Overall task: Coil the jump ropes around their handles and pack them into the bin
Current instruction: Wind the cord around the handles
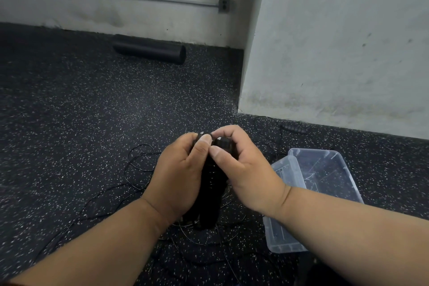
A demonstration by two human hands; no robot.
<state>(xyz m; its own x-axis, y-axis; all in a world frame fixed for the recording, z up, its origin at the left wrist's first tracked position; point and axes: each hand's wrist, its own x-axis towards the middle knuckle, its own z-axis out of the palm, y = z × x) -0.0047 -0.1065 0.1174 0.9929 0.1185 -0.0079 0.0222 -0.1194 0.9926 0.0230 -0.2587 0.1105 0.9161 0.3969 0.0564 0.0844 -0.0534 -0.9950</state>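
Observation:
Both of my hands hold a pair of black jump rope handles [212, 195] upright in front of me. My left hand [180, 176] grips the handles from the left with its thumb on top. My right hand [241, 167] curls round their upper end from the right. Thin black rope [137, 165] trails from the handles in loose loops over the speckled floor to the left and below. A clear plastic bin [339, 169] lies on the floor to the right, with its clear lid [282, 230] beside it. Another black handle [294, 128] lies by the wall.
A black foam roller [149, 49] lies along the far wall. A white wall corner [253, 76] juts out on the right, just behind the bin. A grey outlet box [224, 4] sits on the back wall. Dark speckled rubber floor stretches to the left.

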